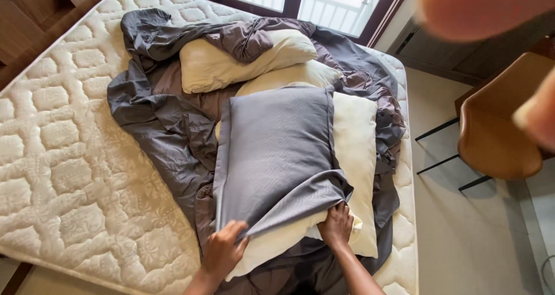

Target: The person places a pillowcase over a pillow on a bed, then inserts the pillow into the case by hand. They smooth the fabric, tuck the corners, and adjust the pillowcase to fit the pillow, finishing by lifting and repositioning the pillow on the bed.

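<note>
On a bare quilted mattress (69,156), the left hand (222,251) pinches the open hem of a grey pillowcase (272,150) while the right hand (336,225) grips beneath it at a cream pillow (352,150) whose long axis runs straight away from both hands, amid rumpled grey sheets (162,127).

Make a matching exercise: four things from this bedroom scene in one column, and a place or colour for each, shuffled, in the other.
Things:
1. pillowcase
2. chair
3. mattress
4. bare pillow

Descriptions:
A. white and quilted, uncovered on the left
B. grey, pinched at its open edge by both hands
C. cream, near the window end of the bed
D. brown, on the floor right of the bed

Pairs: 1-B, 2-D, 3-A, 4-C
</note>
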